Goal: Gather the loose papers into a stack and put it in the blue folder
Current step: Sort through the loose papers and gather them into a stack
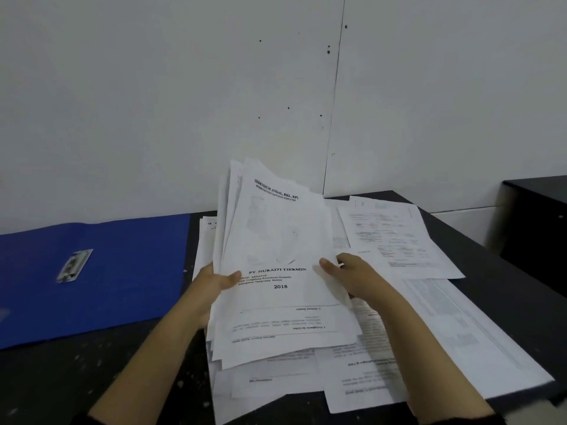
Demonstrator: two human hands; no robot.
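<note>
A thick, uneven bundle of printed papers (276,234) is tilted up off the table, its top sheet a title page dated 2018. My left hand (214,282) grips the bundle's left edge, thumb on the front. My right hand (352,276) holds its right edge, thumb on the top sheet. More loose papers (395,237) lie spread flat underneath and to the right. The blue folder (122,271) lies open and flat at the left, with a metal clip (74,265) on its inner face.
The dark table (92,372) has speckled bare surface in front of the folder. Some sheets (460,348) overhang the table's right and near edges. A white wall stands right behind. A black cabinet (537,219) sits at the far right.
</note>
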